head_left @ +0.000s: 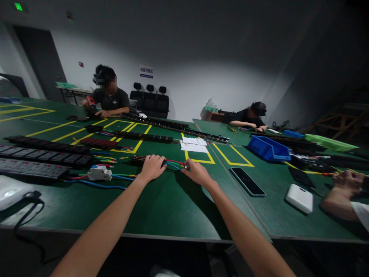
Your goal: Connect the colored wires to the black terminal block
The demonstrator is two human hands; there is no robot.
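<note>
My left hand is closed over the end of a dark strip-shaped part lying on the green table. Red, blue and green wires run from under that hand to my right hand, whose fingers pinch the wire ends. Both arms reach forward from the near edge. A white circuit breaker with coloured wires lies just left of my left hand.
Long black power strips lie at the left. White papers, a blue bin, a phone and a white box sit to the right. Two people work at the far side; another person's arm rests at right.
</note>
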